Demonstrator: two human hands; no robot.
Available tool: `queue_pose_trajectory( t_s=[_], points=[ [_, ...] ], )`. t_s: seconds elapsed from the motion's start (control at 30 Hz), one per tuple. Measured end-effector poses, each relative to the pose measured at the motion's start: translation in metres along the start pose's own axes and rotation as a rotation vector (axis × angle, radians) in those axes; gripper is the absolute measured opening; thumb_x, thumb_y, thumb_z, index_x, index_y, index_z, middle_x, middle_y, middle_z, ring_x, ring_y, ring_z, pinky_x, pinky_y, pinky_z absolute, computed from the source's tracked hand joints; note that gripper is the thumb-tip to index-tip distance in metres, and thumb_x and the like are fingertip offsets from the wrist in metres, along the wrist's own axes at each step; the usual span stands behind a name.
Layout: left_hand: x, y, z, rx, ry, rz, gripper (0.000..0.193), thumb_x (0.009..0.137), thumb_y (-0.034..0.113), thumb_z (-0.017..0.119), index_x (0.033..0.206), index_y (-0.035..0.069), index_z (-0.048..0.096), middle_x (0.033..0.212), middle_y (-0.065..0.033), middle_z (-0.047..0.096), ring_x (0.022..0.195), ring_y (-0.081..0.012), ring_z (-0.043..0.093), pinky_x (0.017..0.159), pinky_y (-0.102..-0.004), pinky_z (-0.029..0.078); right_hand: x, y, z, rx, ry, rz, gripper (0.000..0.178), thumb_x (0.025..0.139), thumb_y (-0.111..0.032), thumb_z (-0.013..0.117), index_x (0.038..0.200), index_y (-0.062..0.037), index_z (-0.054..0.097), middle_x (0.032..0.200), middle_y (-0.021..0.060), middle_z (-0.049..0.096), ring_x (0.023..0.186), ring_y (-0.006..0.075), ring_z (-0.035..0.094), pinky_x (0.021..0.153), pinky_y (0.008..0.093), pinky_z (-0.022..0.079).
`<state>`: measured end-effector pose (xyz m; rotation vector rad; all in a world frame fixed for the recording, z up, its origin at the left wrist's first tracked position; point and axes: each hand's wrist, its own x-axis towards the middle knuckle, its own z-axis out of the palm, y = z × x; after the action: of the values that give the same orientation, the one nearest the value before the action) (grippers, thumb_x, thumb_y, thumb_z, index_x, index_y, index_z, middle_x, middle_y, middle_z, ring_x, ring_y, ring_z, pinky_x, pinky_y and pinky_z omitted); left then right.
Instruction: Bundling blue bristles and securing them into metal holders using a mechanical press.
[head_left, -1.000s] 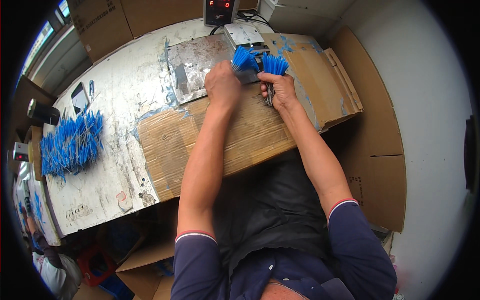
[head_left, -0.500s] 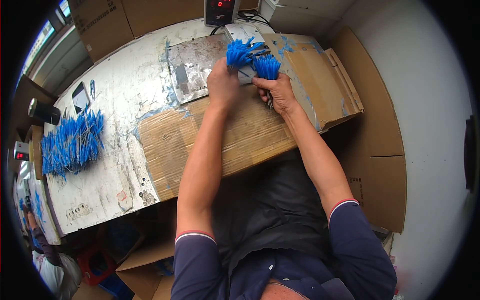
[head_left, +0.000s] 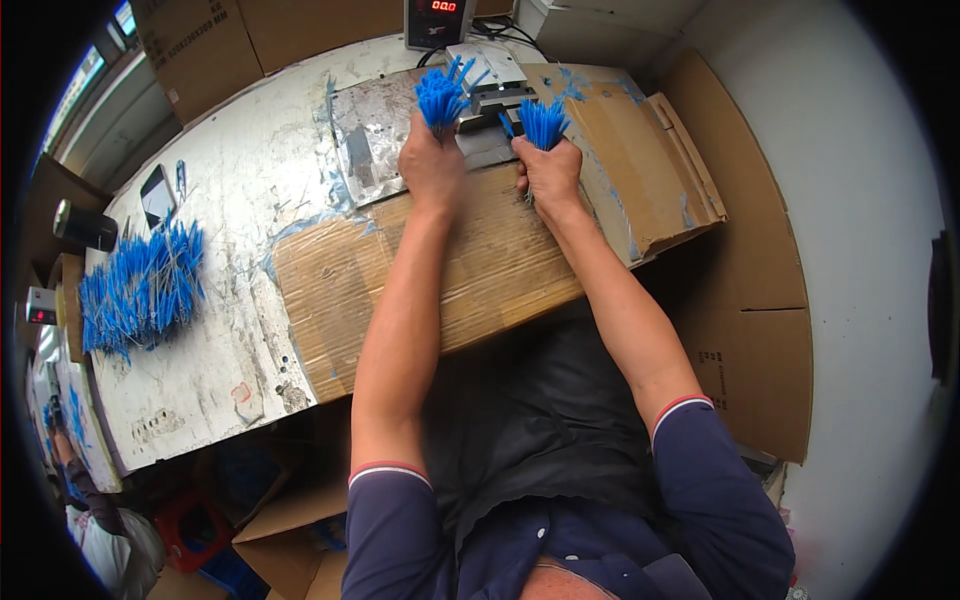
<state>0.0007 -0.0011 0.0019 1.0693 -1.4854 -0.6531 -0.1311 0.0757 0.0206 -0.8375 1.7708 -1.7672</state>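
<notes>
My left hand [head_left: 432,172] is closed around a bunch of thin blue-ended strips [head_left: 440,100], their blue ends fanned out above the fist. A second blue bunch [head_left: 543,125] is in my right hand [head_left: 552,172], with thin pale stems showing below the fingers. One separate blue strip [head_left: 506,125] stands out beside the right thumb; whether the thumb grips it I cannot tell. Between and just beyond the hands is a small metal fixture [head_left: 500,98] on a worn metal plate [head_left: 375,125]. A large pile of the same strips [head_left: 145,285] lies at the left of the table.
Flattened cardboard [head_left: 400,280] covers the table's near edge, and a cardboard box [head_left: 640,160] stands at right. A black box with a red display [head_left: 438,25] is at the back. A phone [head_left: 158,196] and a dark cylinder [head_left: 85,225] lie at left. Another person [head_left: 105,530] works far left.
My hands have moved apart: the left has shifted left with its bunch, the right slightly right and up. The metal fixture between them shows more now. The red display reads differently.
</notes>
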Motion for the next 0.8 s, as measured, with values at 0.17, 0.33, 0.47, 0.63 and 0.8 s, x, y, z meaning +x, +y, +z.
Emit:
queue_pose_trajectory(
  t_s=[0.17,0.33,0.47,0.63,0.8],
  points=[
    [0.000,0.000,-0.001,0.069,0.002,-0.014,0.016,0.090,0.012,0.067,0.102,0.009,0.058,0.081,-0.0194,0.069,0.077,-0.0441,0.066,0.068,-0.0522,0.049,0.003,0.004,0.006,-0.015,0.075,-0.015,0.021,0.081,-0.006,0.076,0.067,-0.0001,0.060,0.057,0.0056,0.059,0.041,0.0131,0.055,0.035,0.0281,0.046],
    [-0.002,0.008,-0.004,0.174,0.074,0.052,0.013,0.089,0.009,0.065,0.099,0.007,0.057,0.084,-0.0192,0.068,0.081,-0.0424,0.066,0.070,-0.0520,0.049,0.002,0.003,0.005,0.016,0.066,0.006,0.018,0.080,-0.006,0.076,0.073,0.0007,0.061,0.060,0.0060,0.060,0.041,0.0140,0.056,0.035,0.0288,0.048],
    [-0.002,0.007,-0.003,0.232,0.031,0.082,0.012,0.087,0.007,0.064,0.096,0.006,0.057,0.087,-0.0187,0.067,0.083,-0.0412,0.065,0.072,-0.0510,0.049,0.001,-0.002,0.004,0.094,0.030,0.058,0.014,0.080,-0.005,0.075,0.080,0.0014,0.064,0.065,0.0056,0.062,0.047,0.0141,0.058,0.037,0.0285,0.049],
    [-0.003,0.010,-0.003,0.236,-0.042,0.090,0.009,0.087,0.007,0.063,0.094,0.005,0.057,0.088,-0.0184,0.067,0.083,-0.0413,0.065,0.071,-0.0508,0.049,-0.002,-0.007,-0.005,0.244,-0.039,0.073,0.011,0.081,-0.005,0.073,0.082,0.0021,0.065,0.072,0.0067,0.064,0.052,0.0143,0.061,0.040,0.0283,0.051],
    [-0.004,0.005,-0.002,0.214,-0.083,0.134,0.015,0.088,0.010,0.066,0.101,0.007,0.059,0.086,-0.0212,0.068,0.083,-0.0437,0.066,0.072,-0.0517,0.049,-0.004,-0.007,-0.006,0.336,-0.033,0.117,0.008,0.080,-0.001,0.071,0.085,0.0031,0.065,0.074,0.0081,0.065,0.053,0.0158,0.061,0.042,0.0289,0.053]
  ],
)
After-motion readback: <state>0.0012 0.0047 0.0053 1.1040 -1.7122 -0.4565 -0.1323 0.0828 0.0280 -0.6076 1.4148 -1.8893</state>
